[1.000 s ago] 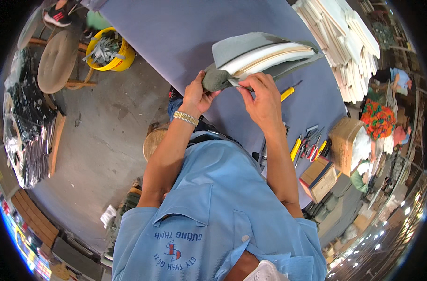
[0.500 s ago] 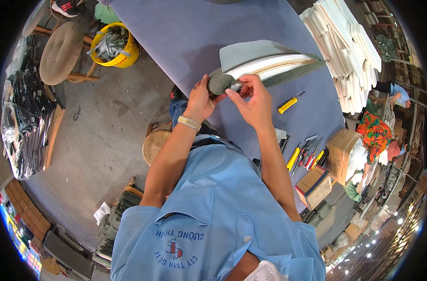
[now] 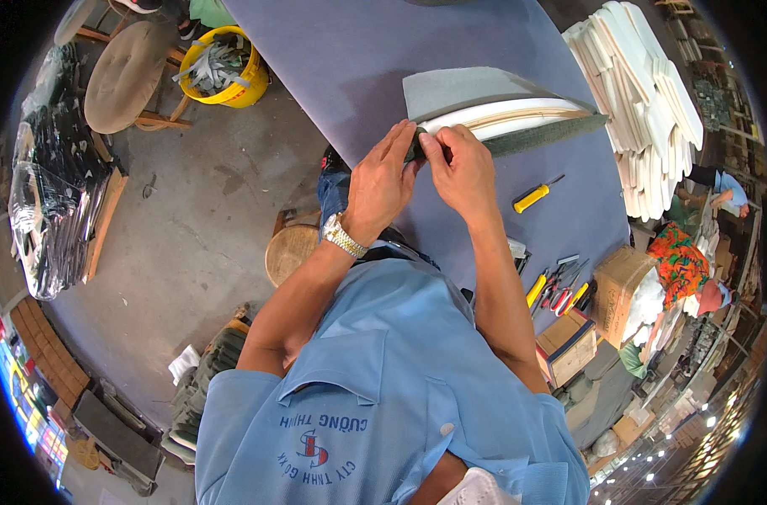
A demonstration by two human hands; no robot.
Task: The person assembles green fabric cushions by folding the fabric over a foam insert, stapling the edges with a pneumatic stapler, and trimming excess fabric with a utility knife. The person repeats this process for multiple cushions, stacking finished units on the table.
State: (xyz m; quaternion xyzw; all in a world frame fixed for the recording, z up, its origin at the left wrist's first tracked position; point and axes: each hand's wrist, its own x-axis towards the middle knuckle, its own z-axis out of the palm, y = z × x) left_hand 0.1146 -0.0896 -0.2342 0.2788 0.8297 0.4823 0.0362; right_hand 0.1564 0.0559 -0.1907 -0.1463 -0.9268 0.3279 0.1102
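Note:
A curved padded piece lies on the blue-grey table, with white foam (image 3: 463, 118) and a thin wooden edge showing between grey-green fabric (image 3: 543, 136) and a raised lighter grey flap (image 3: 459, 88). Both my hands are at its near left end. My left hand (image 3: 380, 189) wraps its fingers over the dark green fabric there, pressed together and mostly covering it. Close beside it, my right hand (image 3: 463, 175) pinches the fabric edge between thumb and curled fingers. What lies under the fingertips is hidden.
Right of my hands lies a yellow-handled screwdriver (image 3: 532, 199) on the table (image 3: 333, 59). Pliers and other hand tools (image 3: 559, 286) lie nearer me, beside a small wooden box (image 3: 566, 345) and a cardboard box (image 3: 621, 290). White foam pieces (image 3: 632, 93) are stacked beyond; a yellow bucket (image 3: 247, 87) stands left.
My left hand has turned over the rounded green fabric end, which was visible before and is now mostly covered. The right hand's fingers have curled in closer. The whole view has shifted slightly.

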